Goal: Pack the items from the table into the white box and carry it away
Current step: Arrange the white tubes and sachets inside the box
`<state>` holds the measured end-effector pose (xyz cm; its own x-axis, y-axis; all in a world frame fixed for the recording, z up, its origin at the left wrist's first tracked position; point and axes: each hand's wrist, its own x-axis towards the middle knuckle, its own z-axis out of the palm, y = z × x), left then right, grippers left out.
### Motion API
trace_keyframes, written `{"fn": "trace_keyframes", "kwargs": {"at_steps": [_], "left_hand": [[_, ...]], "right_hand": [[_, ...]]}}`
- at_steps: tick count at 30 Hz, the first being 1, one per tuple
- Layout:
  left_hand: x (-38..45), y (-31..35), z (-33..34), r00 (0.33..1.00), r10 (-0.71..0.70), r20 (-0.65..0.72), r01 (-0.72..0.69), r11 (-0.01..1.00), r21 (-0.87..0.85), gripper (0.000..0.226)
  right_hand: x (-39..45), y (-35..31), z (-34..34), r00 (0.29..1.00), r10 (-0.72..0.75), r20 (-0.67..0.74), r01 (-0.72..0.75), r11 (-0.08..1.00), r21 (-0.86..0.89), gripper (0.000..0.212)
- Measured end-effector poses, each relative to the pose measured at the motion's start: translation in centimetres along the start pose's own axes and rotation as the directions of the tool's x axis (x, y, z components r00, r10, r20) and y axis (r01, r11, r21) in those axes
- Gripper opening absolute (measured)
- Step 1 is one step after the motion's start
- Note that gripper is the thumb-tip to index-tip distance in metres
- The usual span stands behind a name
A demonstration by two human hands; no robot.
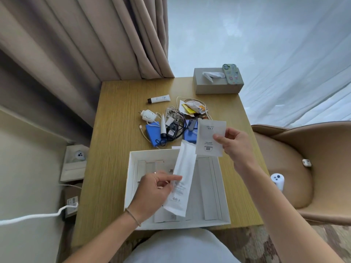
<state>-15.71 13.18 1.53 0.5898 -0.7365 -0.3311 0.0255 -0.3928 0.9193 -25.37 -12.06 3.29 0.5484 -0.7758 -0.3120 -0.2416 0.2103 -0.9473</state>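
- White box (131, 186): nearest me, open-topped at the table's near edge. Its floor holds pale flat inserts, and I cannot tell whether any table items are packed yet.
- Left hand (152, 194): I see it pinching a long white sachet (182, 179) between thumb and fingers. The sachet slants over the box interior, its lower end low inside and its upper end above the far wall.
- Right hand (234, 145): it pinches a square white packet (209, 137) by its right edge, held upright just past the box's far wall.
- Step in hand, as I judge it: laying both packets into the box. I would lower the long sachet flat along the box's length, then place the square packet beside it, not on edge, so bulkier things can sit on top.
- Table (114, 130): beyond the box lies the unpacked heap, with two blue pouches (152, 132), tangled cables and chargers (171, 118), and a small tube (159, 99).
- Farthest: a tissue box (214, 86) with a phone (232, 74) resting on it.
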Motion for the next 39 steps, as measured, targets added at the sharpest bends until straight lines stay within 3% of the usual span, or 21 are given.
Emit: {"fn": "trace_keyframes", "kwargs": {"at_steps": [4,12,20,30,36,39], "left_hand": [[-1.4,-1.4,0.9,0.998,-0.066,0.018,0.065,0.997,0.04,0.029],[0.6,-4.7,4.2,0.99,-0.105,-0.092,0.124,0.965,0.229,0.029],[2.9,-7.1,7.7,0.982,-0.187,0.024,0.167,0.922,0.349,0.031],[4.7,-8.6,9.3,0.973,-0.14,0.186,-0.008,0.778,0.628,0.038],[5.1,-8.3,10.2,0.94,-0.083,0.332,-0.241,0.526,0.815,0.041],[5.2,-7.6,9.6,0.927,-0.104,0.36,-0.27,0.481,0.834,0.042]], "right_hand": [[-0.7,0.0,0.1,1.0,0.006,0.0,-0.006,1.0,0.004,0.014],[-1.8,0.5,-0.4,0.998,0.047,0.027,-0.048,0.999,0.005,0.01],[-2.7,1.7,-1.5,0.998,0.048,0.037,-0.047,0.999,-0.022,0.007],[-3.6,2.8,-1.8,0.994,0.085,0.063,-0.079,0.993,-0.092,0.01],[-3.6,3.2,-0.4,0.989,0.097,0.112,-0.081,0.986,-0.143,0.009],[-3.3,3.4,0.9,0.99,0.087,0.107,-0.057,0.965,-0.254,0.009]]}}
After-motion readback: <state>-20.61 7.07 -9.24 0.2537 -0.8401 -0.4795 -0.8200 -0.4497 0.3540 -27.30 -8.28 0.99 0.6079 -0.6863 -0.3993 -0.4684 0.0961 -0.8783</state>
